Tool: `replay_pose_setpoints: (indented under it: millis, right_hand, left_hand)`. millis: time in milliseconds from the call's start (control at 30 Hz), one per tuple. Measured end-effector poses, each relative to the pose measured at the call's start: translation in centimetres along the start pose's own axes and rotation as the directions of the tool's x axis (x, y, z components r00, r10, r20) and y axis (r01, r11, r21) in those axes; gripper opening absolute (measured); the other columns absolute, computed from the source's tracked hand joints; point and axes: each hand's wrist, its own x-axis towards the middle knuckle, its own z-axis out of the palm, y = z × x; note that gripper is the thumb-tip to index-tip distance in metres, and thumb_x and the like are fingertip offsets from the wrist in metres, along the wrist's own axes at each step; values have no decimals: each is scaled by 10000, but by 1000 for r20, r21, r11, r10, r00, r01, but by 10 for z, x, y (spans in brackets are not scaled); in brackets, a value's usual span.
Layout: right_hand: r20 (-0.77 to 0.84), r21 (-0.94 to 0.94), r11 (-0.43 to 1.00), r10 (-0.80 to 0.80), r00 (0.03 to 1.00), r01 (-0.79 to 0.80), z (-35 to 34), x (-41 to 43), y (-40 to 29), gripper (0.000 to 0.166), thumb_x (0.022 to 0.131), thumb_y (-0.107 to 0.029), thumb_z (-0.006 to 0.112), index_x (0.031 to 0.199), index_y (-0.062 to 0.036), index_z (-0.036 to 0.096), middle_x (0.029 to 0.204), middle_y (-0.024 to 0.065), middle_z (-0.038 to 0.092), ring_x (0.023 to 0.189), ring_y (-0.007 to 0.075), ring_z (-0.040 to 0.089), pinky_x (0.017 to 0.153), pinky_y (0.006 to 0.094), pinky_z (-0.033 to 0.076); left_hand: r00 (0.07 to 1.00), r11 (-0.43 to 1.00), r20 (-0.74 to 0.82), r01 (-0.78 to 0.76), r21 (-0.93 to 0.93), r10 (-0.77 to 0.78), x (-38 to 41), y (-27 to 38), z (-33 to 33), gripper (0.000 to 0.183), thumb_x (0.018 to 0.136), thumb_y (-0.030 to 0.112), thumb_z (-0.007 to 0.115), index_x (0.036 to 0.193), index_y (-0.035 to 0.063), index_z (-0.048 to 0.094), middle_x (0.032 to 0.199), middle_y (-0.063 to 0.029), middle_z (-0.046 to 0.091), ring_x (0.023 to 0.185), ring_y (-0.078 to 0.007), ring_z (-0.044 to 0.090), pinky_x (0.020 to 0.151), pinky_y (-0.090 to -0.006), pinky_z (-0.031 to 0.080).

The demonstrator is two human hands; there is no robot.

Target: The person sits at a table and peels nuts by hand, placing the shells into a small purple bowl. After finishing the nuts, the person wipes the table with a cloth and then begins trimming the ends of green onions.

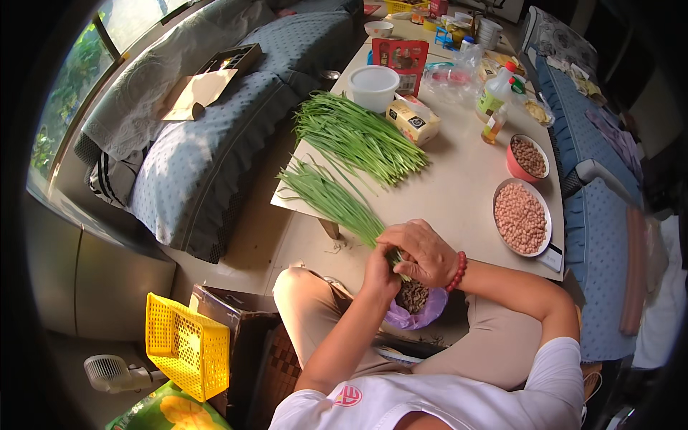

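My left hand (382, 269) is closed round the stem ends of a smaller bunch of green garlic chives (333, 201), whose leaves stretch away over the table's near left corner. Across the top of the same bunch lies my right hand (422, 250), its fingers curled about the stems; a red bead bracelet (458, 271) circles that wrist. Right beneath both hands is a bin lined with a purple plastic bag (416, 318), holding brown scraps (413, 296). Farther up the table rests a larger pile of chives (360, 137).
On the table (457, 188) stand a plate of pink peanuts (520, 217), a bowl of brown peanuts (528, 156), an oil bottle (493, 126), a tissue pack (413, 119) and a lidded white tub (373, 88). A yellow plastic basket (188, 346) sits at my left, near a fan (110, 372).
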Motion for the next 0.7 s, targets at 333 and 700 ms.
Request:
replay_pose_setpoints:
  millis: [333,700]
  right_hand:
    - [561,745,12,531,635,-667,31,4,14,574,861,-170,746,1310,19,444,1207,169,614,1088,214,624,878,344,536]
    - [257,769,348,600,758,-536,-15,2,-8,380,851,-104,727,1179,19,579,1070,100,696,933,142,656,837,287,526]
  left_hand:
    - [985,942,-127,153,297,-120,-72,-20,-3,251,961,351,503,931,105,541,638,16,414,481,-99,331,475,-258,277]
    - [984,888,5,157,432,-177,-57,-7,10,163,953,201,579,1021,60,535,804,-45,597,649,-138,568,578,-270,474]
